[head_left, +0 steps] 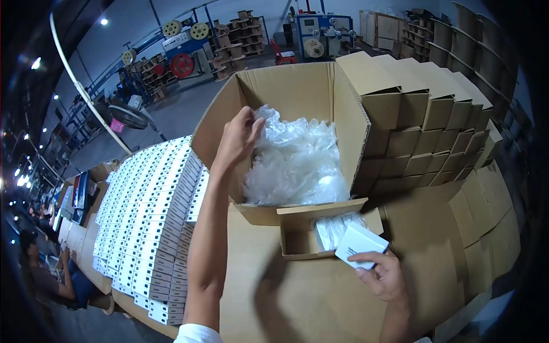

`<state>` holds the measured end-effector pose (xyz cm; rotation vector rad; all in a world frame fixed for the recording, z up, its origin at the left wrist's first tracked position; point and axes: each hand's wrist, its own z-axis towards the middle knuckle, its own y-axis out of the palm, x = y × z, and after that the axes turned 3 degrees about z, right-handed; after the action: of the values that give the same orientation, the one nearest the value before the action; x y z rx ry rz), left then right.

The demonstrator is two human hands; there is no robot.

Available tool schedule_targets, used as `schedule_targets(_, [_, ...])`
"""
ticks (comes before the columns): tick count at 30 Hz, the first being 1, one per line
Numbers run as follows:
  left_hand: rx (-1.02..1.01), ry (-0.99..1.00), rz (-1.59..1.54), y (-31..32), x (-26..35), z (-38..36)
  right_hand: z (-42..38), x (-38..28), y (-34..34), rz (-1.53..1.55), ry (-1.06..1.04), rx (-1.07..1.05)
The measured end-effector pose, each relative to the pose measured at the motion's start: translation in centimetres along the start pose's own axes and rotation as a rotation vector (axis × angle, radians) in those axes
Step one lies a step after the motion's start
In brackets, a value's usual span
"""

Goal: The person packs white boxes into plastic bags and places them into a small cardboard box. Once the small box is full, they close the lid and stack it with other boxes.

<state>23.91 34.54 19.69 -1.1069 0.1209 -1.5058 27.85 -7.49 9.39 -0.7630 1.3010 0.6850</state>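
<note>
My left hand is closed on a clear plastic bag at the left side of a large open cardboard box. More crumpled clear bags fill the box below it. My right hand holds a small white box with faint print, fingers on top and thumb beneath. That white box is over the right front edge of a small open carton. Inside the carton, plastic-wrapped items lie at the right; its left part shows bare cardboard.
Stacked white boxes stand at the left. Brown cartons are piled at the right, above a cardboard tray. A seated person is at the far left. Machines and spools stand behind.
</note>
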Motion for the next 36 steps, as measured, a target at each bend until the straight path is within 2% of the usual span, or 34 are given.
schedule_targets(2, [0.051, 0.009, -0.051, -1.0, 1.8, -2.8, 0.4, -1.6, 1.0, 0.0, -0.09, 0.026])
schedule_targets(3, [0.074, 0.023, -0.083, -1.2, 2.4, -4.6, 0.8, -2.5, 1.5, -0.171, -0.219, 0.05])
schedule_targets(6, [0.067, -0.024, -0.223, -2.2, 7.1, -11.4, 1.7, -3.5, 4.1, -0.206, -0.295, 0.13])
schedule_targets(8, [0.073, -0.087, -0.394, -1.1, 8.5, -15.6, 1.7, -4.5, 5.8, -0.108, -0.264, 0.174])
schedule_targets(10, [0.054, -0.12, -0.398, -1.2, 10.9, -19.9, 1.4, -5.1, 7.4, -0.14, -0.416, 0.257])
schedule_targets(12, [-0.001, -0.137, -0.367, -1.9, 14.0, -23.4, 0.0, -6.0, 8.2, -0.178, -0.242, 0.227])
schedule_targets(13, [-0.014, -0.109, -0.368, -1.8, 14.3, -24.9, -0.8, -5.6, 8.8, -0.225, -0.259, 0.258])
schedule_targets(16, [0.072, -0.207, -0.606, -2.6, 14.1, -28.4, -4.6, -4.6, 9.3, 0.0, -0.075, 0.197])
schedule_targets(17, [0.062, -0.263, -0.713, -3.6, 14.0, -29.4, -6.0, -4.0, 9.4, 0.016, -0.15, 0.198])
schedule_targets(18, [0.106, -0.267, -0.673, -4.2, 13.5, -30.3, -7.6, -3.3, 9.7, 0.07, -0.123, 0.188])
schedule_targets(20, [0.214, -0.266, -0.965, -3.3, 11.1, -32.7, -10.2, -1.8, 10.2, 0.179, -0.077, 0.172])
schedule_targets(21, [0.283, -0.326, -1.133, -3.0, 11.8, -34.4, -11.6, -1.4, 10.7, 0.274, -0.028, 0.196])
schedule_targets(23, [0.422, -0.43, -1.475, -1.3, 13.9, -37.4, -13.9, -0.5, 11.7, 0.256, -0.027, 0.285])
schedule_targets(24, [0.34, -0.481, -1.511, 0.0, 14.0, -40.0, -14.7, -0.2, 12.1, 0.245, -0.034, 0.332])
schedule_targets(26, [0.218, -0.546, -1.416, 1.2, 17.0, -43.2, -16.4, 0.3, 13.1, 0.193, -0.062, 0.378])
schedule_targets(28, [0.123, -0.429, -0.908, 1.6, 18.4, -44.7, -17.9, 1.4, 14.0, 0.117, -0.106, 0.404])
schedule_targets(29, [0.153, -0.547, -0.881, 1.6, 19.2, -45.2, -18.5, 1.2, 14.0, 0.086, -0.05, 0.385])
schedule_targets(32, [0.229, -0.486, -0.86, 2.3, 19.3, -46.1, -19.0, 1.3, 13.5, -0.208, -0.244, 0.346])
schedule_targets(33, [0.167, -0.488, -0.788, 2.1, 19.2, -46.6, -18.7, 2.1, 13.7, -0.117, -0.231, 0.383])
schedule_targets(36, [0.129, -0.565, -0.841, 2.1, 18.6, -47.8, -18.5, 3.1, 12.8, 0.01, -0.013, 0.275])
